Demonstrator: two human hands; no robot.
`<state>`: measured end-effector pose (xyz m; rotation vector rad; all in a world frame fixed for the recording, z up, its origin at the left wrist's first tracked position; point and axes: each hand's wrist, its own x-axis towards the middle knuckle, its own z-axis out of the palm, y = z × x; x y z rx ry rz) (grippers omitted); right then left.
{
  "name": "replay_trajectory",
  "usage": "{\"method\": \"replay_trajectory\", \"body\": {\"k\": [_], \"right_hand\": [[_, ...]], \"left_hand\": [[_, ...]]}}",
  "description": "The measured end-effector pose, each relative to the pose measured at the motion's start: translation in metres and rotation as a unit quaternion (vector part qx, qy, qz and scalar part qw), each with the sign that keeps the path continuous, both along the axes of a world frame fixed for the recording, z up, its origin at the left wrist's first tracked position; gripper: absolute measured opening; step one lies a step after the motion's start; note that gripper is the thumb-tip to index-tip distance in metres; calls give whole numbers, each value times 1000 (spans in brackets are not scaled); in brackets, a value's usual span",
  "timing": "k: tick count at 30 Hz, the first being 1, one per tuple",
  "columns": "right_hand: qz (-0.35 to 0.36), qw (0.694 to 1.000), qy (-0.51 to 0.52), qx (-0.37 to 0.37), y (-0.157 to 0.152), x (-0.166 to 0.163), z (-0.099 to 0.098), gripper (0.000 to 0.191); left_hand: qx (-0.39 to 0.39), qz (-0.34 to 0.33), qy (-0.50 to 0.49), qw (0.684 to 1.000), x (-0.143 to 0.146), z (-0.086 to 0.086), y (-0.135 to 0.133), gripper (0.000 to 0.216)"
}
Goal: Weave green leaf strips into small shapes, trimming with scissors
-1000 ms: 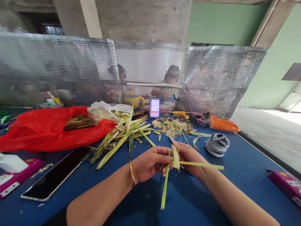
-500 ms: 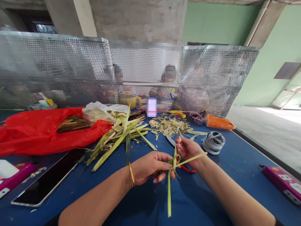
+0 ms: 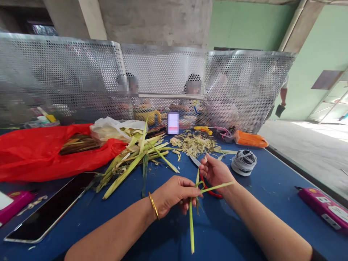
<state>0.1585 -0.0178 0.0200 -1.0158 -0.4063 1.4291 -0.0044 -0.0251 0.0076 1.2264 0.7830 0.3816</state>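
Crossed green leaf strips (image 3: pixel 191 226) are pinched between the thumb and fingers of my left hand (image 3: pixel 179 194), which wears a gold bangle. The strips make a small loop where they cross; one long end hangs down and another points right. My right hand (image 3: pixel 216 172) is close by on the right, its fingers curled and fingertips together beside the upper strip end. Whether it grips that end or something small is hidden. Beneath my right hand lie scissors (image 3: pixel 210 193) with red handles, partly covered, their blade pointing up and left.
Long leaves (image 3: pixel 125 175) lie piled left of centre, beside a red plastic bag (image 3: pixel 32 152) and a dark-screened tablet (image 3: pixel 51 208). Behind are leaf scraps (image 3: pixel 194 143) and a propped phone (image 3: pixel 173 123). A cord ball (image 3: pixel 244 163) stands right. People sit behind a perforated metal screen (image 3: pixel 165 69).
The view has shifted slightly, so most things sit a little further left. My left hand's fingers now cover more of the strips' crossing. A person's arm has appeared at the far right.
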Motion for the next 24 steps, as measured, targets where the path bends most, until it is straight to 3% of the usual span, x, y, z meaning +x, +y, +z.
{"method": "replay_trajectory", "body": {"k": [7,11,14,16,18,24], "right_hand": [[-20,998,-24,51,0,2,-3,29],[11,996,-70,61,3,6,-5,10],[70,989,-109,76,0,5,-5,25],[133,972,-148,124,-4,2,-5,23],[162,950,-202,172,-7,-3,-5,14],[84,939,-286,173,-8,-9,-12,28]], "left_hand": [[-11,-24,-10,1000,-3,4,0,23],[-14,81,-47,996,-5,6,6,24],[-7,172,-75,982,-6,4,14,23],[-1,191,-69,979,-7,2,17,25],[5,178,-53,983,-6,1,16,26],[-11,109,-38,993,-2,2,10,32]]}}
